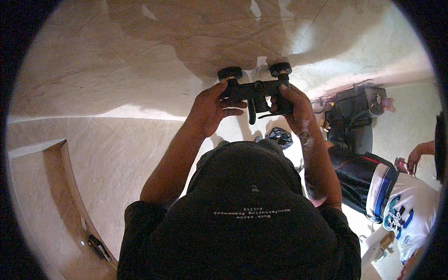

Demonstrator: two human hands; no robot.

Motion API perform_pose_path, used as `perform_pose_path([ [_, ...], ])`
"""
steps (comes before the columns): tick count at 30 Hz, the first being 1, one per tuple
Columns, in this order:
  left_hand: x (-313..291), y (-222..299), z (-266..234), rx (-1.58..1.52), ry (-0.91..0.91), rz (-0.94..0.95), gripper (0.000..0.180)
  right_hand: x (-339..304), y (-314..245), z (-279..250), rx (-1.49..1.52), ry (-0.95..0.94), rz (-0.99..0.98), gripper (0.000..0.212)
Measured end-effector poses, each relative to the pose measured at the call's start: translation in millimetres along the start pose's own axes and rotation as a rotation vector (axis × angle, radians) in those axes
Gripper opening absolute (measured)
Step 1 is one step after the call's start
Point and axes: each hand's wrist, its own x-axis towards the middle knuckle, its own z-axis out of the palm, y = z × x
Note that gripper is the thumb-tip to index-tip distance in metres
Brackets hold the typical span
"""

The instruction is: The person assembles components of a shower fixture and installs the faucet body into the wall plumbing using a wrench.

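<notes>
Black fixture: held level in both hands before the tiled wall; wall contact cannot be told
Left hand: grip clamped on the fixture's left end
Right hand: grip clamped on its right end, thumb on top
Round black discs: two, at the fixture's wall side
Right side: another person in a white-and-blue top

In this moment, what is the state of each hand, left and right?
Left hand: closed on the left end of the black mixer tap.
Right hand: closed on its right end.
</notes>
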Motion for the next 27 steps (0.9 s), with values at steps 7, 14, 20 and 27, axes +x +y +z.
perform_pose_path([
  [7, 4, 1, 9, 0.128, -0.022, 0.021, 0.052, -2, 6, -5, 0.085, -0.014, -0.015, 0.037],
  [14, 9, 3, 16, 0.175, -0.043, 0.059, 0.052, 9, 8, -16, 0.091, -0.065, -0.013, 0.044],
  [20, 16, -3, 11, 0.074, -0.039, 0.057, 0.052, 11, 10, -11, 0.125, 0.026, -0.061, 0.043],
  [27, 18, -7, 4, 0.121, -0.080, 0.089, 0.049, 10, 7, -14, -0.012, 0.027, -0.053, 0.043],
])
